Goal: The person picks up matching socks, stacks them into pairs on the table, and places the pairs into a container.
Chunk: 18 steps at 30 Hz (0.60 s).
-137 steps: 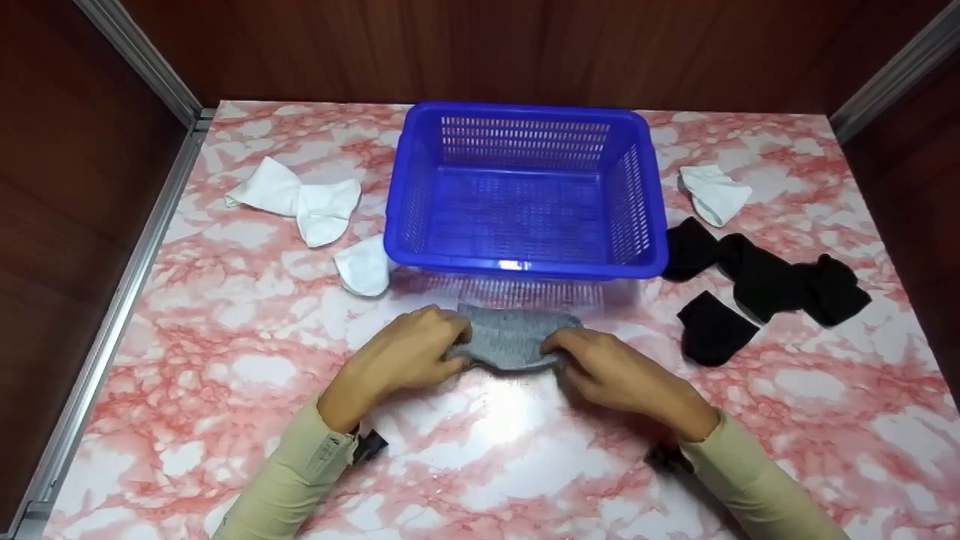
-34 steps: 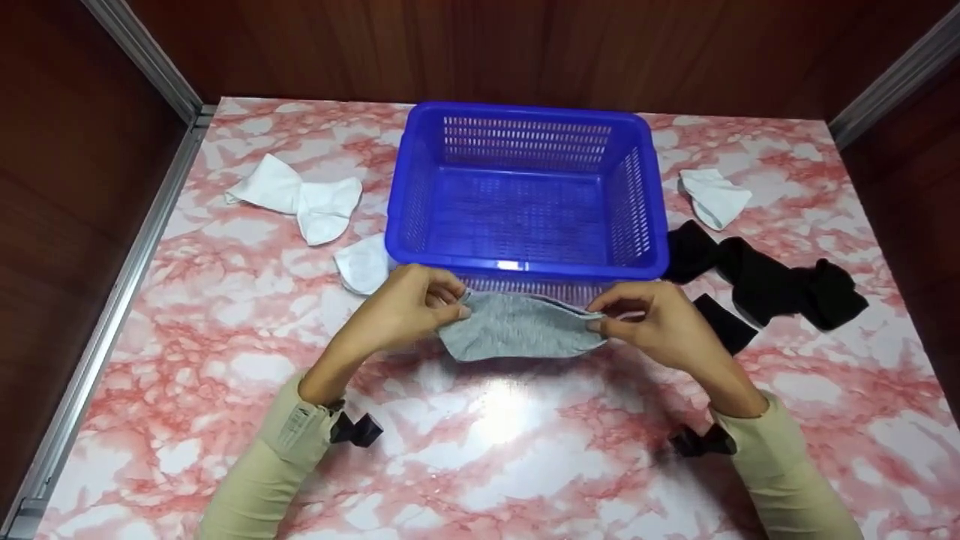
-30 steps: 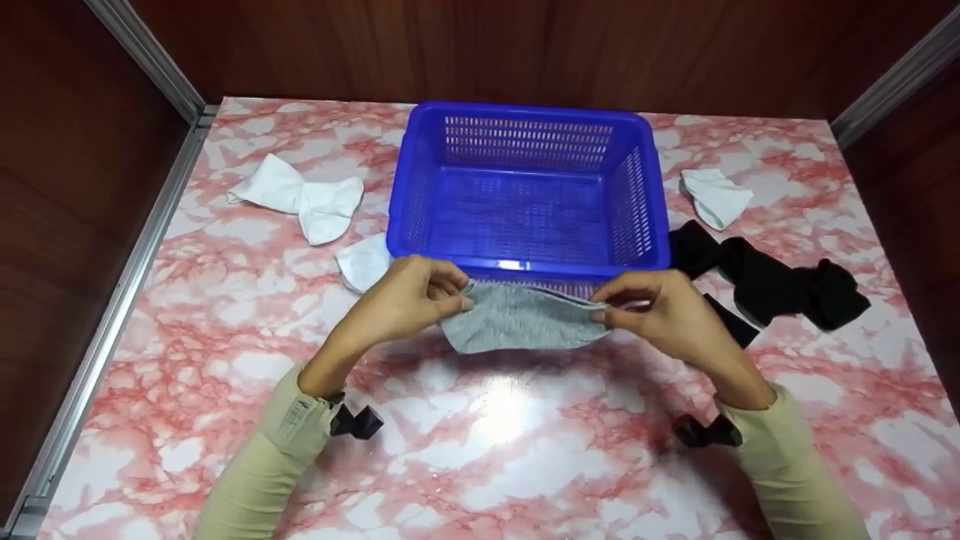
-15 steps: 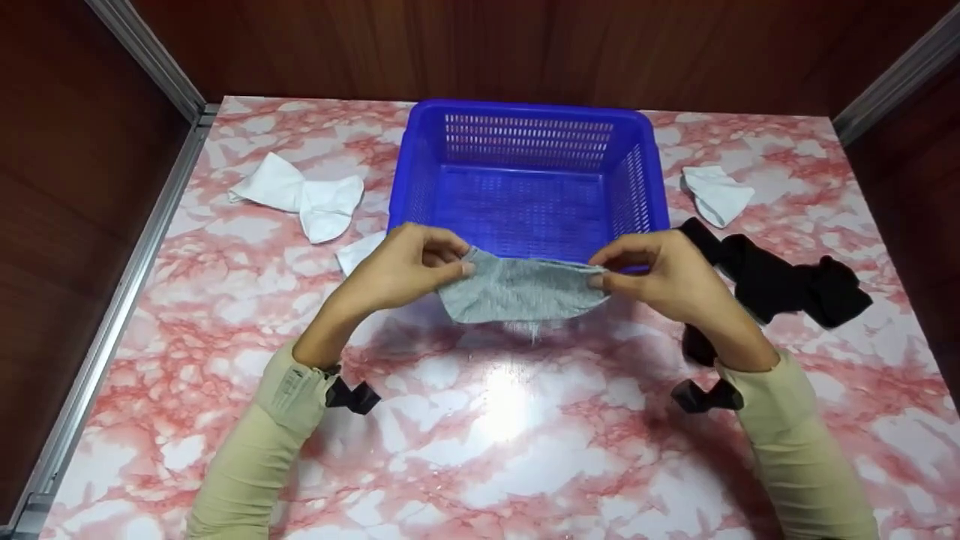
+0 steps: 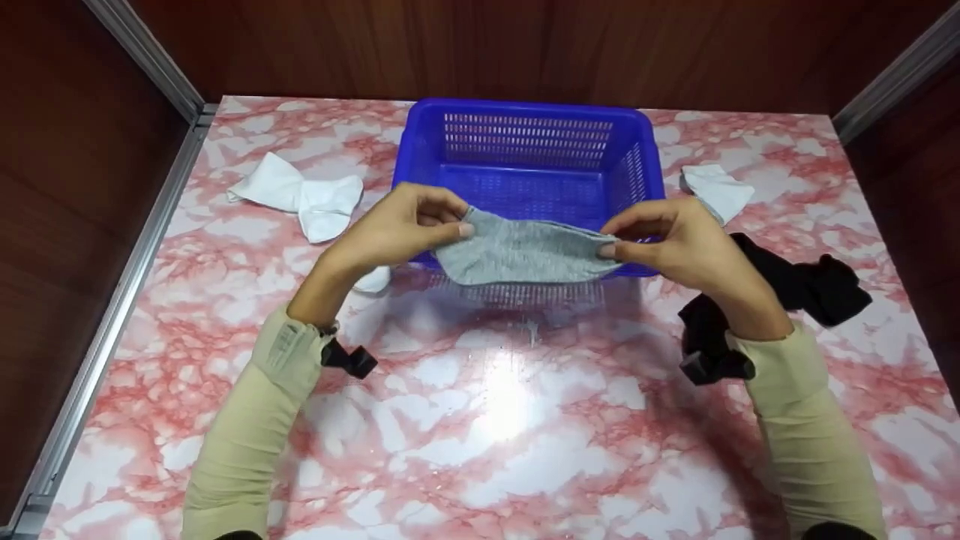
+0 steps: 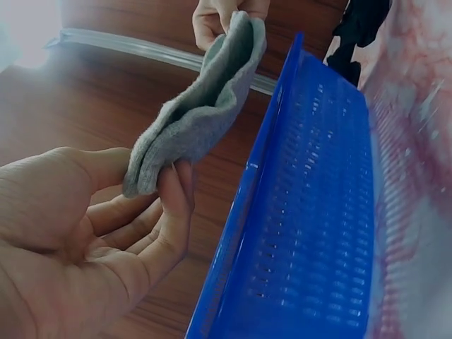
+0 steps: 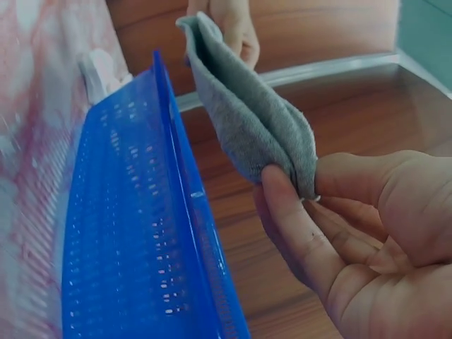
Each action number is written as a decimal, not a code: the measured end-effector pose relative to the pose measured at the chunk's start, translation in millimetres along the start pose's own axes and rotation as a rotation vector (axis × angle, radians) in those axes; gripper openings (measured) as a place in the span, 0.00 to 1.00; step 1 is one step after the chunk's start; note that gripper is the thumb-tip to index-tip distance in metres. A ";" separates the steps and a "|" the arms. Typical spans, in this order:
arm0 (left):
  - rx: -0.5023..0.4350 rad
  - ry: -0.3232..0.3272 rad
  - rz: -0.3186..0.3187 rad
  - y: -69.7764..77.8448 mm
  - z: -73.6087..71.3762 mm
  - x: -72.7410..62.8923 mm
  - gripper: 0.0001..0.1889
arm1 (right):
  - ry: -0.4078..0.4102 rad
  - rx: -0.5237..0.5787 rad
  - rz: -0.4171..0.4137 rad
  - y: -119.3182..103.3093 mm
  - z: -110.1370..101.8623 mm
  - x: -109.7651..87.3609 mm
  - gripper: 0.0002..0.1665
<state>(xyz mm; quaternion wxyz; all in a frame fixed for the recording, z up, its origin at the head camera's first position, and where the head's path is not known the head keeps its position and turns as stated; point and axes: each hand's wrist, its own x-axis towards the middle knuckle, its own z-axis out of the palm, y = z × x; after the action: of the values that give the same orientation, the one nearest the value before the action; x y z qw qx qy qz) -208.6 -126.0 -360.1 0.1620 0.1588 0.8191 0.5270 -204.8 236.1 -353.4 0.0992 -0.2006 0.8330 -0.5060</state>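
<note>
A grey sock (image 5: 525,253), apparently doubled over, is stretched between both hands in the head view. My left hand (image 5: 394,229) pinches its left end between thumb and fingers. At the other end, my right hand (image 5: 679,238) pinches the sock the same way. The sock hangs above the front rim of the blue plastic basket (image 5: 525,106), hiding part of that rim. Both wrist views show the sock (image 6: 194,120) with a gap along its upper edge, held higher than the basket's front wall (image 7: 127,219).
White socks (image 5: 296,196) lie left of the basket, with another white one (image 5: 373,280) partly hidden by the left hand. To the right are a white sock (image 5: 716,191) and several black socks (image 5: 814,285), some behind the right arm. Brown panels (image 5: 510,49) enclose the table (image 5: 465,450).
Both hands have lifted the grey sock from the table and carried it forward, from in front of the basket to over its front rim. The other socks and basket stay put.
</note>
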 end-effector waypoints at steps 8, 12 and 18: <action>-0.006 0.025 -0.011 3.0 -13.2 22.0 0.14 | -0.032 -0.016 0.003 -0.4 -9.3 26.9 0.12; 0.004 0.040 -0.010 3.6 -18.7 32.5 0.14 | -0.031 -0.032 0.033 -1.3 -12.7 41.9 0.12; -0.013 0.059 0.010 3.0 -25.3 48.5 0.14 | -0.051 -0.022 0.052 -1.0 -17.7 65.0 0.11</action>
<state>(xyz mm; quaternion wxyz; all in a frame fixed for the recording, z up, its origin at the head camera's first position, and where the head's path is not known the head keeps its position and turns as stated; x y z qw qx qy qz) -262.8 -124.5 -352.2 0.1361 0.1462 0.8191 0.5377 -269.6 221.6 -341.8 0.1314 -0.1929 0.8406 -0.4888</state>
